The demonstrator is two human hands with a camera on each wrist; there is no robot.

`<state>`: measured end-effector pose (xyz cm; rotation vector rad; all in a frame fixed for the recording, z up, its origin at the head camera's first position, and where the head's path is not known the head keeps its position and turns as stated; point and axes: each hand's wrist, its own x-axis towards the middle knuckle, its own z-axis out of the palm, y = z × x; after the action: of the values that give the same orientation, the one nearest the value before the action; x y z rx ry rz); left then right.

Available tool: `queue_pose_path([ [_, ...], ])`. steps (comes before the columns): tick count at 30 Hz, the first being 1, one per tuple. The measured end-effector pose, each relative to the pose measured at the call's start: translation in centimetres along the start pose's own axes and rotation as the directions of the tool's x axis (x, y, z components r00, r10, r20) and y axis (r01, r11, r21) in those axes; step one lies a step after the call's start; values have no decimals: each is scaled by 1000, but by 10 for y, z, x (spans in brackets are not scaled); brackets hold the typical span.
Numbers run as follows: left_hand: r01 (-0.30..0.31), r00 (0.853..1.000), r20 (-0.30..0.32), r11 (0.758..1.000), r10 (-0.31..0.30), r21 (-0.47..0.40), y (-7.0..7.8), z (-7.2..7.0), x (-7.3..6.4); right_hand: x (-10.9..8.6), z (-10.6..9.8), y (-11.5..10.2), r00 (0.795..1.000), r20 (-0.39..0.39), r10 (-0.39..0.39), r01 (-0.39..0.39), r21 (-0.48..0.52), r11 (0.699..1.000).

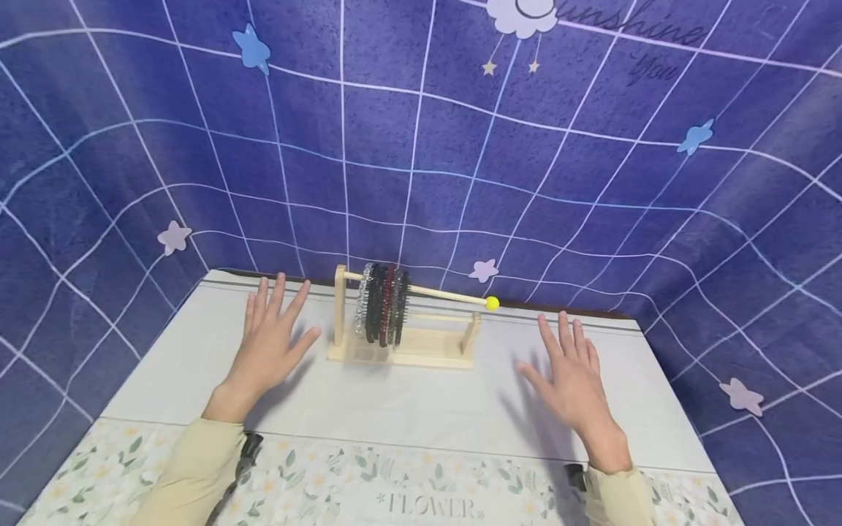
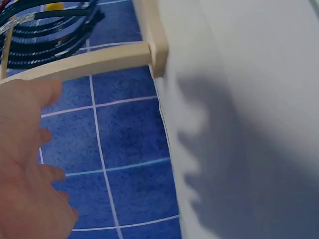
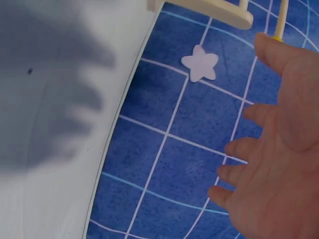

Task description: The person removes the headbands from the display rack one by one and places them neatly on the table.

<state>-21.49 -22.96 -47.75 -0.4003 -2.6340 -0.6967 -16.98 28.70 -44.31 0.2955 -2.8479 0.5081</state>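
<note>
A light wooden stand [image 1: 434, 359] sits near the table's far edge in the head view. Several toothed headbands [image 1: 384, 305], black, dark red and silvery, hang on its upper rod [image 1: 449, 294]. That rod slants slightly down to the right and ends in a yellow ball [image 1: 492, 303]. To the left of the stand, my left hand [image 1: 263, 358] is held over the table with fingers spread and nothing in it. My right hand [image 1: 574, 383] hovers on the other side, also spread and holding nothing. The left wrist view shows the headbands [image 2: 50, 42] beyond the stand's post [image 2: 99, 60].
The white table [image 1: 408, 409] has a flower-printed strip [image 1: 355, 475] along its near side. Blue grid-patterned cloth [image 1: 395, 153] with stars rises behind the table and on both sides. Both hands cast shadows on the tabletop.
</note>
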Motion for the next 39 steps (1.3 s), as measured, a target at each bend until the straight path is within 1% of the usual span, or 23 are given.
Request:
queue_pose_path([
  [2, 26, 999, -17, 994, -28, -102, 5, 6, 4, -1, -1, -2, 999, -35, -21, 21, 14, 1000],
  [4, 68, 997, -25, 977, -74, -202, 10, 11, 8, -2, -2, -5, 996, -80, -46, 48, 24, 999],
  [6, 119, 990, -32, 951, -134, -287, 17, 17, 11, -2, -3, -9, 989, -132, -73, 78, 33, 996],
  [9, 199, 972, -44, 905, -232, -376, 29, 25, 14, -2, -4, -16, 977, -190, -95, 106, 47, 993],
  [10, 219, 965, -45, 887, -259, -405, 33, 28, 15, -2, -5, -20, 974, -204, -96, 109, 55, 993],
  [11, 235, 958, -47, 865, -284, -444, 36, 31, 16, -1, -5, -23, 972, -216, -94, 110, 64, 992],
  [13, 267, 938, -52, 806, -344, -528, 42, 37, 18, -1, -6, -29, 967, -240, -81, 103, 81, 991],
  [15, 276, 917, -54, 725, -396, -630, 48, 43, 19, -1, -6, -35, 960, -273, -66, 96, 99, 990],
  [16, 274, 906, -53, 678, -419, -682, 51, 46, 19, -1, -6, -38, 953, -297, -62, 98, 107, 989],
  [17, 266, 895, -57, 631, -443, -729, 53, 50, 19, 0, -5, -41, 943, -326, -59, 101, 115, 988],
  [18, 260, 883, -59, 591, -465, -763, 55, 54, 19, 1, -4, -44, 932, -357, -56, 107, 123, 987],
  [20, 237, 870, -58, 519, -490, -821, 57, 60, 20, 2, -2, -50, 906, -420, -50, 121, 145, 982],
  [21, 230, 864, -58, 493, -501, -839, 57, 64, 20, 3, 0, -53, 892, -450, -46, 131, 159, 979],
  [22, 225, 857, -59, 474, -512, -851, 57, 67, 20, 4, 1, -56, 879, -475, -37, 137, 177, 975],
  [24, 222, 847, -58, 450, -528, -865, 57, 73, 19, 6, 4, -62, 860, -510, -15, 144, 213, 966],
  [26, 212, 840, -54, 419, -539, -883, 55, 79, 19, 8, 6, -69, 850, -527, 11, 144, 252, 957],
  [27, 213, 839, -49, 410, -542, -887, 55, 81, 18, 9, 7, -72, 846, -533, 19, 148, 269, 952],
  [28, 213, 838, -43, 399, -544, -892, 54, 83, 18, 10, 8, -75, 844, -535, 30, 147, 285, 947],
  [30, 205, 840, -31, 369, -542, -907, 54, 88, 17, 12, 11, -81, 842, -538, 42, 155, 315, 936],
  [32, 198, 839, -22, 342, -544, -918, 54, 91, 16, 14, 14, -86, 839, -543, 44, 170, 339, 925],
  [34, 190, 836, -19, 322, -548, -927, 55, 95, 15, 16, 17, -91, 839, -543, 46, 184, 362, 914],
  [36, 181, 833, -21, 308, -553, -934, 57, 98, 14, 18, 20, -97, 841, -539, 46, 197, 384, 902],
  [39, 162, 825, -31, 289, -564, -944, 58, 101, 13, 21, 25, -106, 857, -512, 58, 197, 430, 881],
])
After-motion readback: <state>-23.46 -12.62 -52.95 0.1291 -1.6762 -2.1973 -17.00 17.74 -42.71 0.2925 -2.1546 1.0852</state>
